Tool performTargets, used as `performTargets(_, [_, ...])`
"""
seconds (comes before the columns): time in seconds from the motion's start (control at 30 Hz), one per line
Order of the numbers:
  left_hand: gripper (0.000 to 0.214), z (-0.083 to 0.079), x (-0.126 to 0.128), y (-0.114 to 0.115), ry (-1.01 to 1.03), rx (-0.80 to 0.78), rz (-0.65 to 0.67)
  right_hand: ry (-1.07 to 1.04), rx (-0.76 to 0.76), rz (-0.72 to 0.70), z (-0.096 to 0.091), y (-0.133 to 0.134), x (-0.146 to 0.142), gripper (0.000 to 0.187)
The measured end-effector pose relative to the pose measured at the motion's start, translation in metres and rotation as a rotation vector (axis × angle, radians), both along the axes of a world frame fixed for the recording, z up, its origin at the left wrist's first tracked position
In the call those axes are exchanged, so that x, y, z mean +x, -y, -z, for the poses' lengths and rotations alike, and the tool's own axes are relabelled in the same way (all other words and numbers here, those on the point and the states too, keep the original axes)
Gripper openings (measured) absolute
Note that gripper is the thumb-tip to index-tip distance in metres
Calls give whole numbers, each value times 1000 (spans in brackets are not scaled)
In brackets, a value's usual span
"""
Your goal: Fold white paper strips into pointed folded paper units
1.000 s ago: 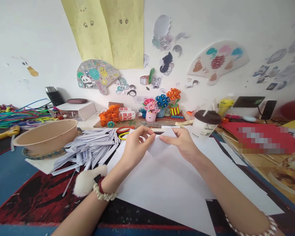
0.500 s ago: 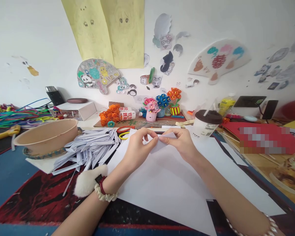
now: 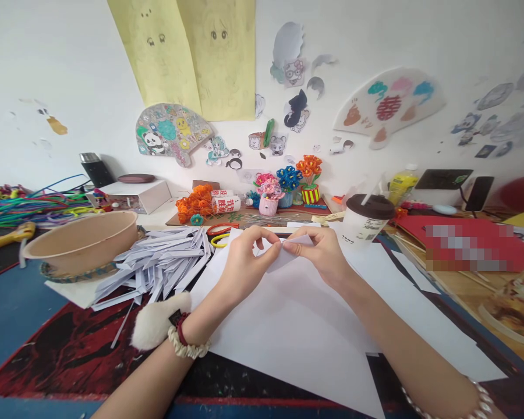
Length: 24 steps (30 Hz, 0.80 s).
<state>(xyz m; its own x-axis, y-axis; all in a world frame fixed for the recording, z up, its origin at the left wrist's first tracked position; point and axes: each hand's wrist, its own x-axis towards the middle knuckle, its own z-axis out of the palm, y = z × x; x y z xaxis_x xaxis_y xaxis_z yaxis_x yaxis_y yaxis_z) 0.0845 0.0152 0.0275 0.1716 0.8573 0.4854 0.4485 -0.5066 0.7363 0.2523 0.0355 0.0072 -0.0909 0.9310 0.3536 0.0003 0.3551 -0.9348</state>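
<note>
Between my two hands is a small folded piece of white paper [image 3: 283,260], held above a large white sheet [image 3: 297,326]. My left hand [image 3: 248,256] pinches its left end between thumb and forefinger. The thumb and fingers of my right hand [image 3: 321,253] are closed on its right part, and the two thumbs almost meet at its upper edge. Left of my left hand lies a heap of folded white paper strips [image 3: 161,265]. A fluffy white item [image 3: 157,323] rests beside my left wrist.
A beige basin [image 3: 82,238] stands at the left. Behind my hands are potted craft flowers [image 3: 268,195] and orange-handled scissors [image 3: 222,228]. A lidded drink cup [image 3: 364,224] is just beyond my right hand, with red packets [image 3: 463,238] further right. More white sheets [image 3: 414,314] lie under my right arm.
</note>
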Motion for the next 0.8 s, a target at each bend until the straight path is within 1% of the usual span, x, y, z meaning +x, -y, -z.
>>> performTargets(0.2, [6, -1, 1, 1, -3, -17, -10, 8, 20, 5, 0, 0, 0, 14])
performTargets(0.8, [5, 2, 0, 1, -21, 11, -24, -42, 52, 82, 6, -3, -1, 14])
